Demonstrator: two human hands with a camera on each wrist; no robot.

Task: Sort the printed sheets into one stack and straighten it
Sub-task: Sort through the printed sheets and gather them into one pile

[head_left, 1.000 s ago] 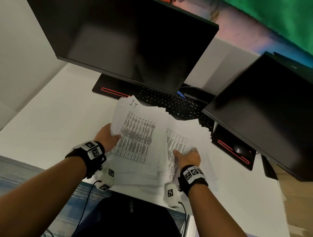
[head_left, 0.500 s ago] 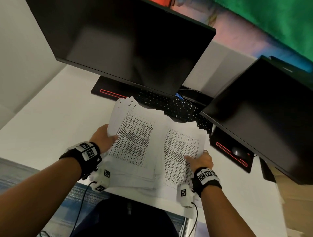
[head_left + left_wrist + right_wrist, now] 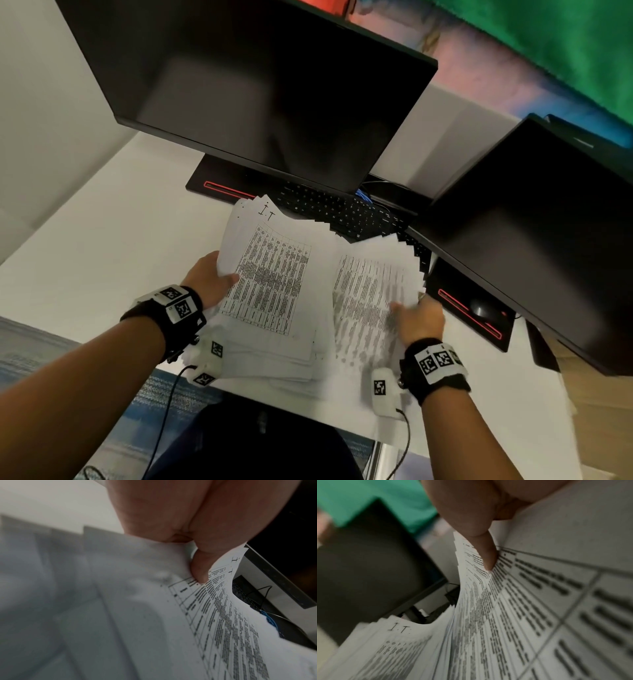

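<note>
Two bundles of printed table sheets are held over the white desk (image 3: 102, 260). My left hand (image 3: 212, 279) grips the left bundle (image 3: 270, 284) at its left edge, thumb on the top page; that page bears a handwritten "I.T" (image 3: 266, 211). In the left wrist view the thumb (image 3: 199, 568) presses the top sheet (image 3: 223, 622). My right hand (image 3: 419, 318) grips the right bundle (image 3: 370, 284), which fans out at its far edge. The right wrist view shows its thumb (image 3: 485, 550) on the fanned sheets (image 3: 488, 608). More sheets (image 3: 274, 366) lie underneath, misaligned.
A large dark monitor (image 3: 260, 89) hangs close above the papers, and a second monitor (image 3: 534, 233) stands to the right. A black keyboard (image 3: 342, 212) lies just behind the sheets. A mouse (image 3: 479, 308) sits on a red-edged base at right. The desk's near edge is below my wrists.
My right hand has drawn its bundle of sheets away to the right, widening the gap from the left bundle. The left hand has stayed nearly in place.
</note>
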